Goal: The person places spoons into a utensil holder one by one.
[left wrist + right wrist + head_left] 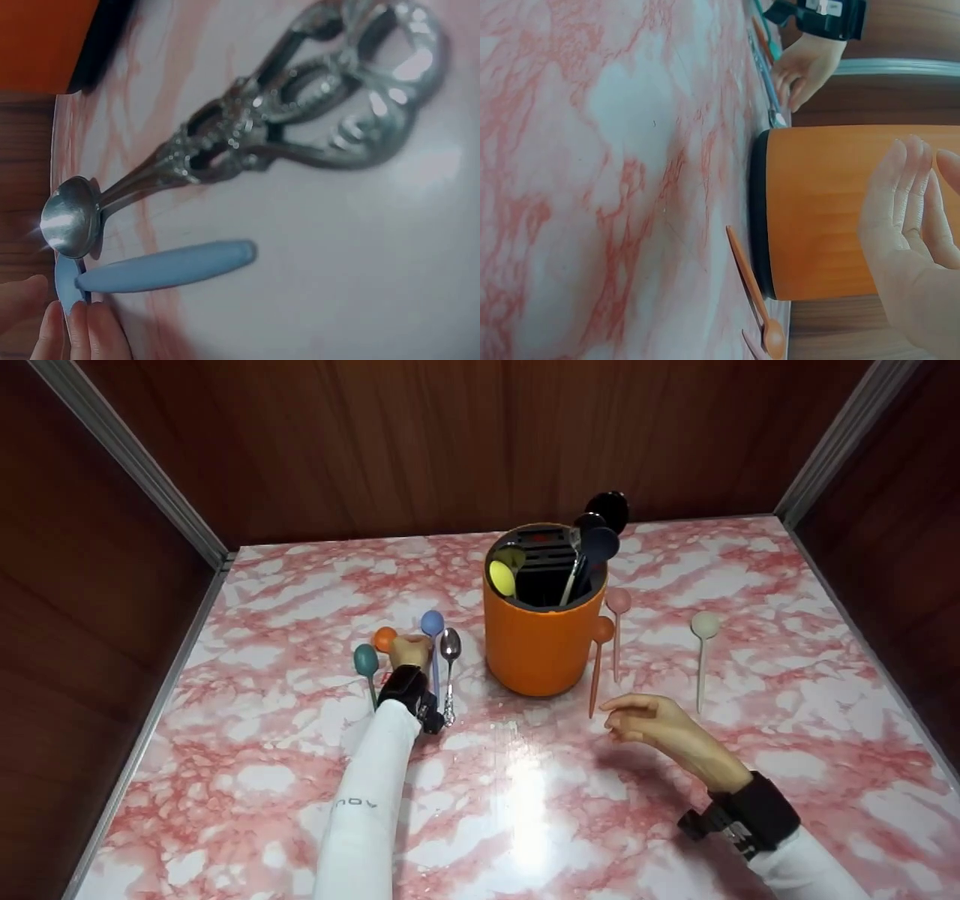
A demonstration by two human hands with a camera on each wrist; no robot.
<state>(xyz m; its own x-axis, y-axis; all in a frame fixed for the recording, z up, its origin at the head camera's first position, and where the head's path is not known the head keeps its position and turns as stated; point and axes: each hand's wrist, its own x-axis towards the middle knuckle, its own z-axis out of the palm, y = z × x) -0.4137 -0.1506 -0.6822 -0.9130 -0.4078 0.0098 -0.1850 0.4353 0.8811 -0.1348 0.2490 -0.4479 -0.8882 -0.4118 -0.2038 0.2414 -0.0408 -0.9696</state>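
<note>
My left hand (410, 652) is low at the light blue spoon (433, 624), its fingertips beside the spoon's bowl end. In the left wrist view, thumb and fingers (79, 334) stand apart near that bowl; whether they touch it is unclear. Just right of the blue spoon lies an ornate metal spoon (449, 649). A green spoon (366, 660) and an orange spoon (385, 640) lie left of the hand, the latter's handle hidden. My right hand (656, 727) hovers with loosely bent fingers, holding nothing, nearest a terracotta-orange spoon (598, 649).
An orange utensil holder (540, 652) stands mid-table, with a yellow spoon (502, 578), a dark blue spoon (600, 544) and black utensils in it. To its right lie a pink spoon (618, 601) and a pale green spoon (703, 626). Wood-grain walls (420, 450) enclose the marbled table.
</note>
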